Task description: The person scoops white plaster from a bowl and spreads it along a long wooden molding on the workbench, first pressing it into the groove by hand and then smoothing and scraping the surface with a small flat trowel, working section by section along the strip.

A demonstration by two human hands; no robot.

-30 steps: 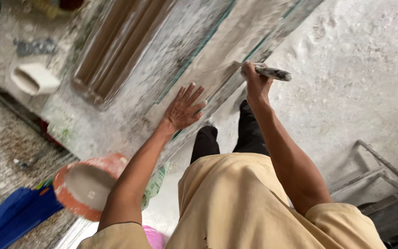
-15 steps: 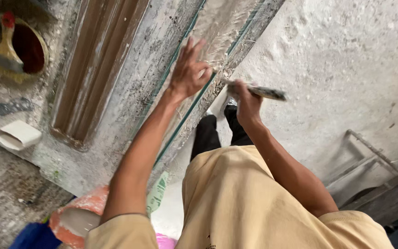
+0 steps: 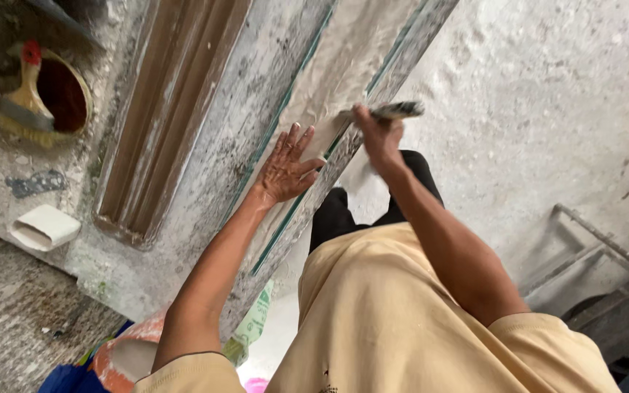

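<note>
**At the whitened board, one hand pressing, one hand gripping a tool**

Closest to me, below my chin, is my pale yellow shirt [image 3: 402, 320], with my dark trousers [image 3: 336, 215] showing beyond it. My two bare forearms reach away from it.

My left hand [image 3: 285, 166] lies open and flat, fingers spread, palm down on a long narrow board [image 3: 329, 94]. The board runs away from me on a slant, from lower left to upper right. Its face is coated chalky white, smeared and uneven, and thin green lines run along both edges.

My right hand [image 3: 376, 138] is closed in a fist around a small tool [image 3: 394, 110], just beside the board's right edge. The tool is blurred; I see only a short grey and dark shape sticking out of my grip.

At lower left sits an orange bucket [image 3: 129, 356], whitish inside. Left of the board lies a brown grooved moulding [image 3: 169, 116] on a stained grey surface. A white rectangular pipe piece [image 3: 44, 227] lies further left. Farthest off, top left, a yellow brush with a red tip [image 3: 25, 98] rests across a round tin. A rough pale wall [image 3: 547, 109] fills the right.
</note>
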